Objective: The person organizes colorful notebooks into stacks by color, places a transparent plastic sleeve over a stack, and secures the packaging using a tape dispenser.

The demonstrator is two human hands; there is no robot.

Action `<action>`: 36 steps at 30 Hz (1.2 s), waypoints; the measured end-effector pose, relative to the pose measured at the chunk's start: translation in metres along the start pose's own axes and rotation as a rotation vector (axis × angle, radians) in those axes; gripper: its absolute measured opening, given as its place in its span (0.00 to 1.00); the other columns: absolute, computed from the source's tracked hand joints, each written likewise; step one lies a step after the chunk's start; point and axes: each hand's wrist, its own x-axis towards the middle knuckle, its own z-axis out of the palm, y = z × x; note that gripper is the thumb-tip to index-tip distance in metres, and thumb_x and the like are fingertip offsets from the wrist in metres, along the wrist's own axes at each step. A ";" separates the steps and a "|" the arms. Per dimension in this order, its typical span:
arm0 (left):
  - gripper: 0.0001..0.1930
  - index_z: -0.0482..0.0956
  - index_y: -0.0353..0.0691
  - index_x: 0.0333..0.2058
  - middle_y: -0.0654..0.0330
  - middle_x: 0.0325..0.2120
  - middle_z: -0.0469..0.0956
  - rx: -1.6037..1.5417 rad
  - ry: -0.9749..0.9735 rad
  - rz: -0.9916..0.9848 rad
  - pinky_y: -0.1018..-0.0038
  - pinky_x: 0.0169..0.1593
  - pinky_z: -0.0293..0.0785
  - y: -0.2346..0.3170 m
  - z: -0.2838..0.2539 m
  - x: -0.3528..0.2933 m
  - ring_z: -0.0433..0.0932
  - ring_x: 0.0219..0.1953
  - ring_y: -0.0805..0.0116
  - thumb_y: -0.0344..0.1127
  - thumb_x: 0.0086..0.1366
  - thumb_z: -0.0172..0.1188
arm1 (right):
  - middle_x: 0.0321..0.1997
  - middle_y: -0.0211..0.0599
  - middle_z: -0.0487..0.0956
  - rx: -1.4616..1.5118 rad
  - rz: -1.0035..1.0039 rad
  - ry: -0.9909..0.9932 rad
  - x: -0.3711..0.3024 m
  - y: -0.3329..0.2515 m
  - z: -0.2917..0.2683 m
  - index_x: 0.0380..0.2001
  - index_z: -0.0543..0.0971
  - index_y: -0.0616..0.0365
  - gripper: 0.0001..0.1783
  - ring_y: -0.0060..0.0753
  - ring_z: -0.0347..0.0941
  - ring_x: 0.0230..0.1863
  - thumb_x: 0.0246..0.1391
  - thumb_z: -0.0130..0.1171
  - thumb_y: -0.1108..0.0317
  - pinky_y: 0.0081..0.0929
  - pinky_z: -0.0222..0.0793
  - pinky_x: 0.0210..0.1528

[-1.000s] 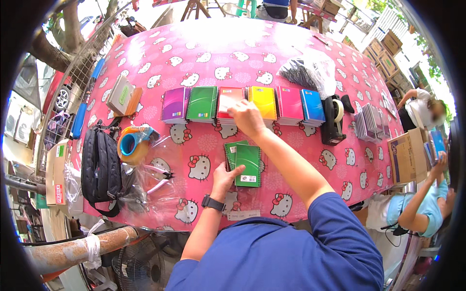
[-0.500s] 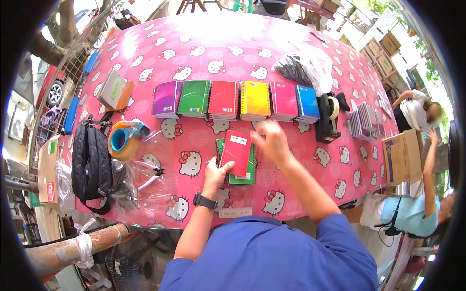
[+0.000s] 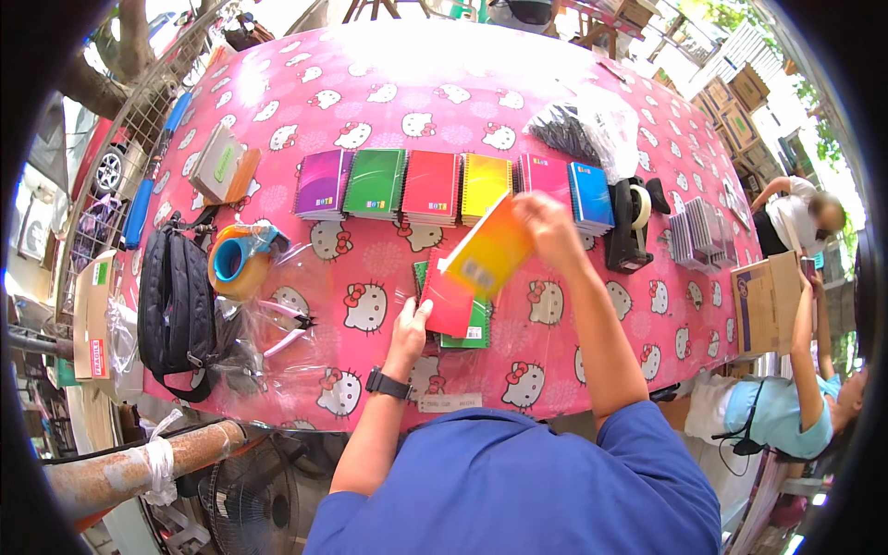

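Observation:
My right hand (image 3: 552,231) grips the upper right corner of a yellow spiral notebook (image 3: 488,246), tilted over the near stack. Below it, a red notebook (image 3: 450,310) rests on a green notebook (image 3: 478,326). My left hand (image 3: 408,326) is closed on the left edge of the red notebook; how far it also holds the green one is hidden. Beyond them runs a row of notebook stacks: purple (image 3: 322,183), green (image 3: 375,180), red (image 3: 431,182), yellow (image 3: 486,180), pink (image 3: 548,176) and blue (image 3: 592,194). The right hand partly covers the pink stack.
A black tape dispenser (image 3: 630,231) stands right of the row, near wrapped packs (image 3: 700,231) and a clear plastic bag (image 3: 606,129). At left lie a black bag (image 3: 174,301), tape rolls (image 3: 233,262) and pink-handled pliers (image 3: 286,326). Two people are beside a cardboard box (image 3: 766,305) at right.
My right hand has picked up a yellow notebook from the row and brought it over the red one. My left hand stays at the red and green notebooks.

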 end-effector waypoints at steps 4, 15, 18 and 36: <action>0.23 0.71 0.30 0.42 0.50 0.39 0.77 -0.260 -0.124 -0.069 0.72 0.48 0.69 0.003 0.002 0.009 0.75 0.44 0.68 0.48 0.61 0.55 | 0.32 0.43 0.76 -0.207 -0.133 -0.322 -0.045 0.032 0.048 0.33 0.78 0.57 0.12 0.44 0.71 0.38 0.43 0.64 0.68 0.37 0.68 0.45; 0.29 0.70 0.30 0.43 0.52 0.34 0.80 -0.055 -0.042 -0.038 0.74 0.40 0.76 0.008 0.008 0.006 0.80 0.35 0.68 0.40 0.46 0.70 | 0.44 0.50 0.75 -0.976 0.450 -0.073 0.070 0.041 -0.006 0.41 0.74 0.62 0.29 0.48 0.71 0.49 0.39 0.65 0.53 0.34 0.69 0.51; 0.28 0.71 0.30 0.41 0.51 0.33 0.80 -0.005 -0.062 -0.052 0.73 0.40 0.76 0.017 0.011 0.001 0.80 0.36 0.68 0.41 0.45 0.70 | 0.37 0.54 0.79 -0.881 0.472 -0.105 0.076 0.043 -0.020 0.34 0.78 0.62 0.18 0.45 0.77 0.43 0.39 0.60 0.63 0.36 0.72 0.48; 0.32 0.72 0.32 0.40 0.53 0.32 0.80 0.015 -0.046 -0.013 0.73 0.40 0.75 0.027 0.013 0.002 0.80 0.34 0.68 0.48 0.42 0.74 | 0.37 0.48 0.76 -0.755 0.243 0.268 0.012 0.074 -0.064 0.32 0.77 0.61 0.22 0.49 0.70 0.47 0.45 0.62 0.50 0.37 0.70 0.44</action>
